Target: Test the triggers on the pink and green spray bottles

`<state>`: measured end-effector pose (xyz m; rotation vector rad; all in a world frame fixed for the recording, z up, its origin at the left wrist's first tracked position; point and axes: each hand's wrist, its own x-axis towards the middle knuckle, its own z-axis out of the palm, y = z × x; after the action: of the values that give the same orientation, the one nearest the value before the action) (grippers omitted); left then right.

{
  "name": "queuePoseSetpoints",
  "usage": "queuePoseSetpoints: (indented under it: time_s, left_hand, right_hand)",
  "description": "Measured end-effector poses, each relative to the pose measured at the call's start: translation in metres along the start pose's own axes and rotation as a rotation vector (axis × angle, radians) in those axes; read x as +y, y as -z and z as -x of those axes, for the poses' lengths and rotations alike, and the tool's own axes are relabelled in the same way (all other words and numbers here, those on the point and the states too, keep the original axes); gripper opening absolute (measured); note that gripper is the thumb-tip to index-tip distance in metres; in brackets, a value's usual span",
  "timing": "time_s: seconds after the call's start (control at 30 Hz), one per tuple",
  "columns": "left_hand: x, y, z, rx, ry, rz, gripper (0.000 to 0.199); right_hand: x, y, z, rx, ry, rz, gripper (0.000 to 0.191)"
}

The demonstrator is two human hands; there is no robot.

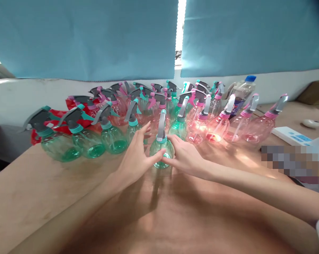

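Observation:
A clear green spray bottle [159, 145] with a grey trigger head and teal collar stands upright on the table between my hands. My right hand [188, 156] is closed round its right side, thumb at the front and fingers reaching behind. On the left, my left hand [136, 155] is open, its fingers stretched out and apart from the bottle. Its thumb lies across the front of the bottle; whether it presses on it I cannot tell. Just beyond my left fingers stands another green spray bottle [133, 127], partly hidden by them.
Several green spray bottles [114, 139] line the left, and several pink spray bottles [260, 127] the right, with mixed ones behind. A blue-capped plastic bottle [244, 91], a white mouse [311, 123] and a cardboard box [314, 92] are at right. Red plastic [35, 137] lies at left on the wooden table [24, 197].

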<state>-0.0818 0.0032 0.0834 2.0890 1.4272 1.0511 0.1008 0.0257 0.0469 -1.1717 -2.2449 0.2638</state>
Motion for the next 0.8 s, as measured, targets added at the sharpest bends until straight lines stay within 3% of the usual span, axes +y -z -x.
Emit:
queuePoseSetpoints:
  time_s: [0.17, 0.33, 0.8]
  left_hand:
    - [-0.027, 0.017, 0.036, -0.01, 0.135, -0.057, 0.057]
    - [-0.041, 0.021, 0.057, -0.054, 0.201, -0.013, 0.046]
    - [-0.041, 0.013, 0.05, -0.163, 0.22, -0.002, 0.034]
  right_hand:
    - [0.003, -0.007, -0.027, -0.006, -0.081, 0.057, 0.065]
    - [0.007, -0.011, -0.044, 0.007, -0.152, 0.05, 0.063]
    - [0.003, -0.012, -0.067, 0.004, -0.231, 0.109, 0.068]
